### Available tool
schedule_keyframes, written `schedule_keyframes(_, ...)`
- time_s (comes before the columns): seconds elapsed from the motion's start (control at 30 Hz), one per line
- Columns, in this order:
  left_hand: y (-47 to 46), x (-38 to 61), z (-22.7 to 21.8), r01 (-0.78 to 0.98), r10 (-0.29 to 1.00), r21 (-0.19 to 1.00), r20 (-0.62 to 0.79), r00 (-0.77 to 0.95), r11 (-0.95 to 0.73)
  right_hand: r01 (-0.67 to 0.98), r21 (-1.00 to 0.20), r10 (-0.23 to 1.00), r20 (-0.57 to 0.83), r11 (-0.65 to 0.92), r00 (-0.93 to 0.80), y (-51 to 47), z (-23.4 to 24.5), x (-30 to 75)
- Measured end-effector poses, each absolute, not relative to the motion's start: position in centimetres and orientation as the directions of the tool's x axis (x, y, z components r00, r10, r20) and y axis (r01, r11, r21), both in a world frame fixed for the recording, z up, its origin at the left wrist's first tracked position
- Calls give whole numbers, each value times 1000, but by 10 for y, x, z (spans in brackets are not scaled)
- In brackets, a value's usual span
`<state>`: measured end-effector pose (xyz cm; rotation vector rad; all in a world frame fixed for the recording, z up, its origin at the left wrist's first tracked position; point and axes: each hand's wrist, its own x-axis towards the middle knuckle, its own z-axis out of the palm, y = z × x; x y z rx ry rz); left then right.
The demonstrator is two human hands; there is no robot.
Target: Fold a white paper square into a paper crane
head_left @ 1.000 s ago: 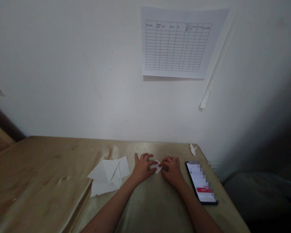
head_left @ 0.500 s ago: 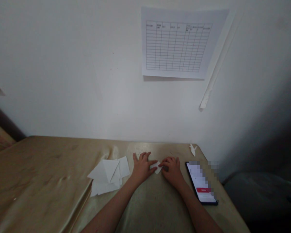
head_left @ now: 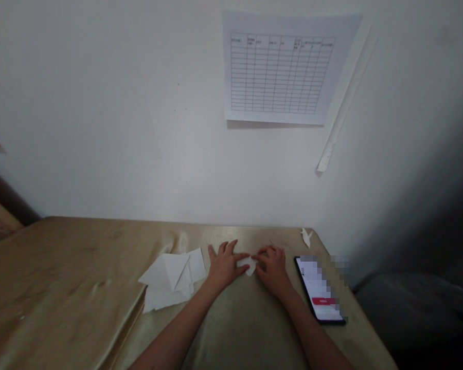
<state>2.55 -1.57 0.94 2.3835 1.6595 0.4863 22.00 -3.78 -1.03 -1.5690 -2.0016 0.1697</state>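
Observation:
A small folded piece of white paper [head_left: 249,268] lies on the table between my two hands. My left hand [head_left: 224,263] holds its left side down with thumb and index finger, the other fingers spread out over the tabletop. From the opposite side, my right hand [head_left: 272,264] pinches the paper's upper right edge, with thumb and index finger near each other and the rest curled. The fingertips cover part of the paper, so its exact folds cannot be made out.
Loose white paper sheets [head_left: 167,285] lie overlapping on the left of the gold-brown table cover [head_left: 77,277]. At the right is a lit phone [head_left: 320,295]. A small folded paper figure [head_left: 306,237] sits by the back right corner. A printed table sheet [head_left: 280,77] hangs on the wall.
My right thumb and index finger have shifted slightly at the paper's right edge, and more of the paper shows. Both hands stay in nearly the same place.

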Motion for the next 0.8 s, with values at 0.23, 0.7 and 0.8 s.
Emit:
schedule_keyframes(0.23, -14, 24, 10, 875, 946, 361, 130, 296, -323, 866, -416, 934, 330, 276, -139, -40, -12, 216)
schedule_keyframes(0.7, -14, 24, 14, 893, 951, 327, 98, 293, -309, 915, -337, 956, 261, 222, -135, -47, 0, 212)
schedule_keyframes(0.8, -15, 25, 15, 901, 953, 310, 89, 291, -304, 934, -287, 959, 242, 214, -145, -48, 5, 211)
